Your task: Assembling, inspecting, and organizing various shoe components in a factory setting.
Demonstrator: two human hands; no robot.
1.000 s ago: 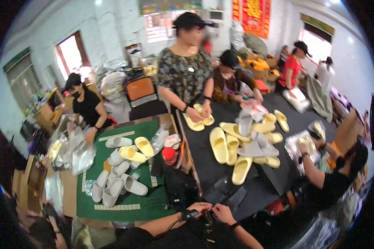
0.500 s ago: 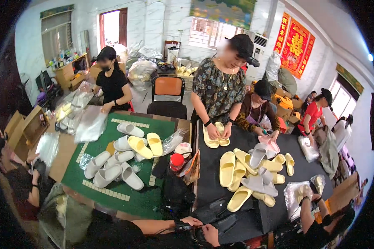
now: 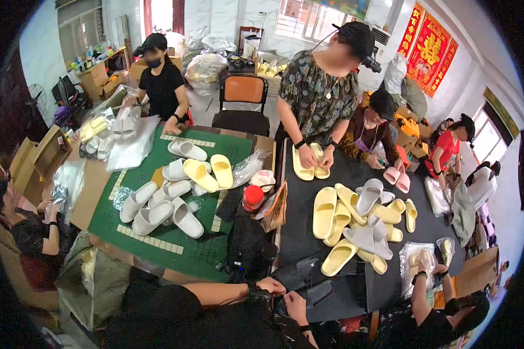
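At the near edge of the black-topped table, my left hand (image 3: 271, 285) and my right hand (image 3: 296, 306) are close together with fingers pinched. Whatever lies between the fingertips is too small to make out. Just beyond them rests a pair of black slippers (image 3: 300, 271), dark against the dark tabletop, with the right one (image 3: 320, 292) beside my right hand. Farther off is a pile of yellow slippers (image 3: 324, 213) and grey slippers (image 3: 368, 196).
Grey slippers (image 3: 152, 217) and yellow slippers (image 3: 221, 171) lie on the green table (image 3: 151, 239) at left. A red-lidded jar (image 3: 252, 198) stands between the tables. Across from me a person handles yellow slippers (image 3: 303, 163); others bag slippers around both tables.
The view has tilted, so the tables and people sit differently in the picture. My hands remain close together by the black slippers. Pink slippers now show by the seated person's hands.
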